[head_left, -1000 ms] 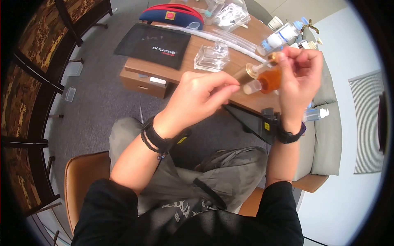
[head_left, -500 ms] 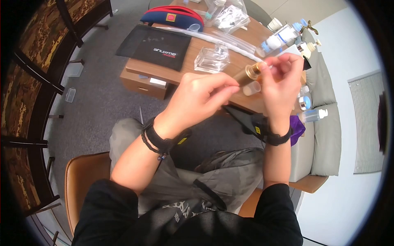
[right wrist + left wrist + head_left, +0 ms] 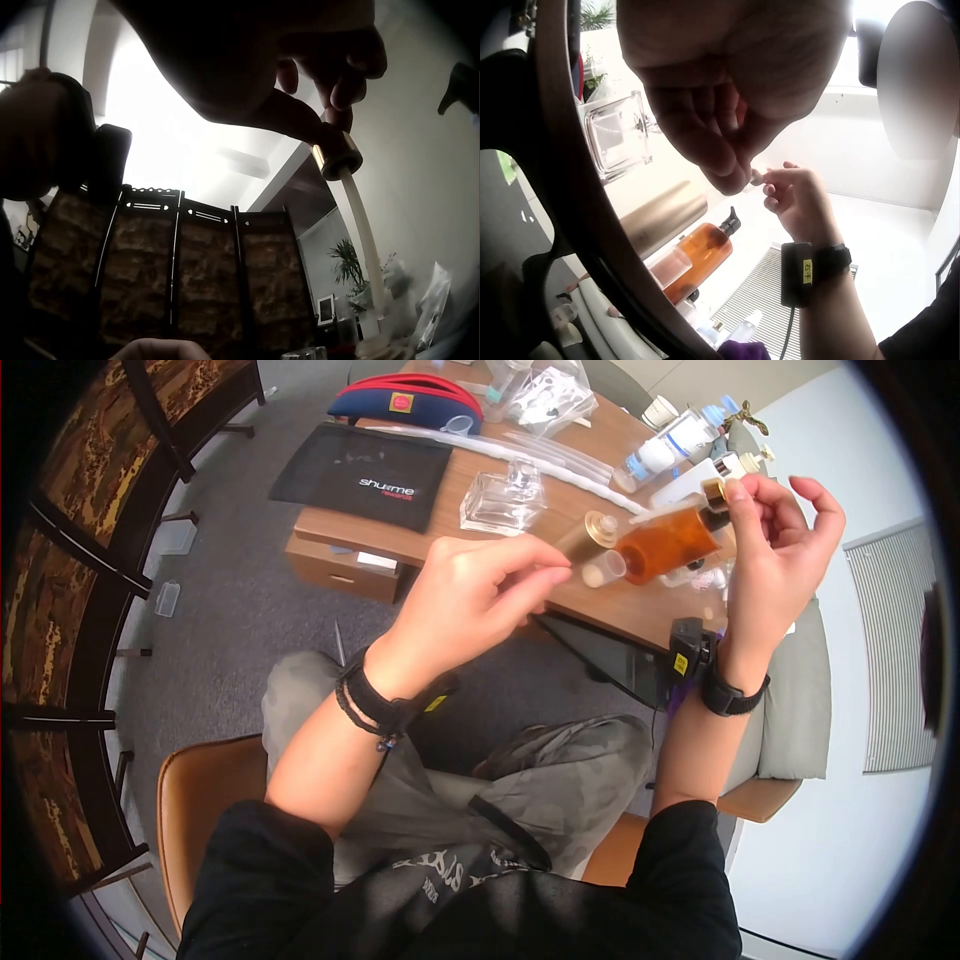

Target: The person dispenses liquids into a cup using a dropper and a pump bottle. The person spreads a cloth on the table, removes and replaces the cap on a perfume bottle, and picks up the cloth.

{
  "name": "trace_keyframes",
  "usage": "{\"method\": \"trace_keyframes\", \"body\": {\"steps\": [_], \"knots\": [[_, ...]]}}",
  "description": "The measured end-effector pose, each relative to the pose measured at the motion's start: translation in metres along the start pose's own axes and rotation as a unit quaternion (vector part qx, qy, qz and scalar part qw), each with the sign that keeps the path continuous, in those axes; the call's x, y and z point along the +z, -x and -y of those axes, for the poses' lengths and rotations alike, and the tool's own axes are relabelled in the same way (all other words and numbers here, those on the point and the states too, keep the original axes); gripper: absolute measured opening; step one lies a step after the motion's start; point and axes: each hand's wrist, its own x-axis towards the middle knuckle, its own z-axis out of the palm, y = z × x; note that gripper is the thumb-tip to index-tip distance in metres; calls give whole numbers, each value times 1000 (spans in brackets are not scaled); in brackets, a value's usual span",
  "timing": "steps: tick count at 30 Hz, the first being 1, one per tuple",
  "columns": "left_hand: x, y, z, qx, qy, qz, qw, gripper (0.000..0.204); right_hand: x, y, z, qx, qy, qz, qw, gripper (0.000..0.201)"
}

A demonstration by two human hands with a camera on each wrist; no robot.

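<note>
Gold cap, pinched in the right grip near the amber bottle; a careless swing could knock its tube there. Left grip: cannot tell.

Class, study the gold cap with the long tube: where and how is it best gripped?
Probably by the gold cap itself, pinched from the end opposite the tube, as the right hand does: the cap is wider, while the slender tube hangs from its underside.
</note>
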Motion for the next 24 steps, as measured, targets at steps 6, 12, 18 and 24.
{"method": "trace_keyframes", "body": {"steps": [6,12,18,24], "knots": [[0,-1,0,3,3,-2,1000,11,-8,22,-14,42,14,-5,999,44],[-1,0,-1,5,5,-1,1000,11,-2,40,-26,106,4,20,994,44],[-1,-1,0,2,4,-1,1000,11,0,49,-40,88,-19,11,996,39],[-1,-1,1,2,5,0,1000,11,1,44,-40,25,-56,-10,998,39]]}}
